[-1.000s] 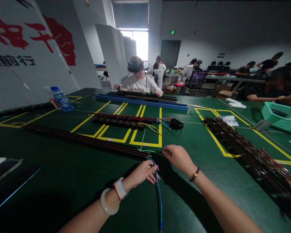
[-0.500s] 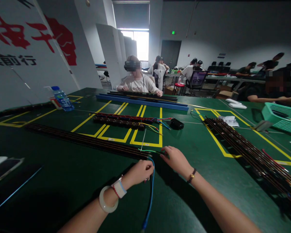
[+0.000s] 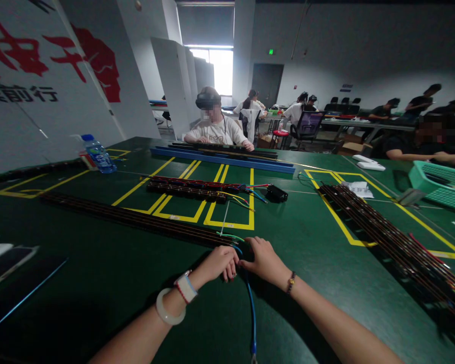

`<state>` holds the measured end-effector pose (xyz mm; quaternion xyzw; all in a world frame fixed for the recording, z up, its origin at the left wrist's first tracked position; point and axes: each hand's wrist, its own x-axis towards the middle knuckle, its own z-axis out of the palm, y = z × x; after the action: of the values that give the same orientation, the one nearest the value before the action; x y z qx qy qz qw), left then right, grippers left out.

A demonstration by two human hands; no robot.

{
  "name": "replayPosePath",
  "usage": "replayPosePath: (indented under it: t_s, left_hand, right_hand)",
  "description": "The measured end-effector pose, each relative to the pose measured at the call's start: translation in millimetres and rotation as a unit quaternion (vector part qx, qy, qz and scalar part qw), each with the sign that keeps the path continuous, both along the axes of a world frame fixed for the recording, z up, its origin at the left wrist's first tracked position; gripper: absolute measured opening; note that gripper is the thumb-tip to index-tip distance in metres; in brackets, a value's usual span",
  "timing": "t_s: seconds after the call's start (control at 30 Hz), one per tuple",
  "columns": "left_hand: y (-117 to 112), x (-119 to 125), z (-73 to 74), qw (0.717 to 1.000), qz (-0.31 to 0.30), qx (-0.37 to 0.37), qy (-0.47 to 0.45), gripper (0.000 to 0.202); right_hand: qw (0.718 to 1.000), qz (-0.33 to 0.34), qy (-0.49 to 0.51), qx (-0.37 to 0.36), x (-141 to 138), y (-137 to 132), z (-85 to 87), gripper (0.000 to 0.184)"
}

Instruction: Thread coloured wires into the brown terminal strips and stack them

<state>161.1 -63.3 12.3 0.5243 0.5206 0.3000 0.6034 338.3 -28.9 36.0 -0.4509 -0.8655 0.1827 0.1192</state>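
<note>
In the head view, my left hand is closed at the blue cable, its fingertips bent down beside it. My right hand is close against it; its thumb and forefinger are apart around the cable, with the thumb touching my left fingers. From there the blue cable hangs towards the table's front edge and ends in a metal lug. A green wire reaches my right forefinger from the end of a long dark strip bundle. A thin white tie sticks up beside that wire.
Beyond lies a shorter bundle with coloured wires and a black connector. Copper-edged strips lie to the right, near a green basket. A bottle stands at left. A co-worker sits opposite, behind blue rails.
My right hand has moved left and nearer, up to my left hand. My left hand has turned with its fingers lower. The blue cable's loose end has swung to the right.
</note>
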Motion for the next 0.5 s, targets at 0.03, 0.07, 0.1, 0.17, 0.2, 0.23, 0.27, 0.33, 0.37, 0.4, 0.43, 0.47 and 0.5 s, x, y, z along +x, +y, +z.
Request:
replayPosePath:
  t_s: [0.03, 0.07, 0.1, 0.17, 0.2, 0.23, 0.27, 0.33, 0.37, 0.4, 0.43, 0.47, 0.5]
  left_hand:
    - [0, 0, -0.1, 1.0, 0.001, -0.003, -0.004, 0.028]
    - [-1, 0, 0.2, 1.0, -0.001, -0.008, -0.012, 0.029]
    - [-2, 1, 1.1, 1.0, -0.006, -0.016, -0.026, 0.031]
    - [-4, 3, 4.1, 0.996, -0.016, -0.041, -0.074, 0.034]
    - [-6, 5, 5.9, 0.993, -0.015, -0.057, -0.103, 0.035]
    - [-8, 7, 7.5, 0.989, -0.009, -0.07, -0.13, 0.035]
    - [-9, 8, 8.7, 0.985, 0.0, -0.081, -0.151, 0.036]
    - [-11, 11, 8.9, 0.977, 0.03, -0.096, -0.189, 0.035]
    - [-11, 13, 7.9, 0.971, 0.044, -0.104, -0.212, 0.034]
    - [-10, 14, 6.2, 0.962, 0.057, -0.113, -0.24, 0.034]
    - [-10, 14, 4.2, 0.953, 0.07, -0.123, -0.269, 0.033]
    - [-9, 15, 2.1, 0.942, 0.082, -0.131, -0.298, 0.032]
    - [-9, 17, 0.2, 0.932, 0.09, -0.138, -0.324, 0.032]
  right_hand:
    - [1.0, -0.005, 0.011, -0.023, 1, 3, 0.8, 0.049]
    - [0.998, -0.011, 0.026, -0.048, 3, 7, 1.3, 0.041]
    - [0.996, -0.014, 0.041, -0.074, 5, 11, 1.2, 0.035]
    - [0.99, -0.01, 0.075, -0.123, 8, 18, -0.7, 0.028]
    - [0.985, -0.003, 0.093, -0.143, 10, 21, -2.2, 0.026]
    - [0.981, 0.006, 0.111, -0.158, 11, 23, -3.6, 0.024]
    - [0.978, 0.014, 0.128, -0.167, 11, 24, -4.7, 0.022]
    - [0.976, 0.023, 0.152, -0.157, 11, 24, -4.8, 0.017]
    - [0.978, 0.028, 0.153, -0.139, 11, 23, -3.9, 0.014]
    - [0.982, 0.036, 0.147, -0.116, 11, 22, -2.5, 0.011]
    - [0.986, 0.048, 0.135, -0.088, 11, 20, -0.7, 0.009]
    - [0.989, 0.062, 0.119, -0.061, 10, 19, 1.1, 0.007]
    - [0.991, 0.076, 0.1, -0.036, 10, 18, 2.8, 0.006]
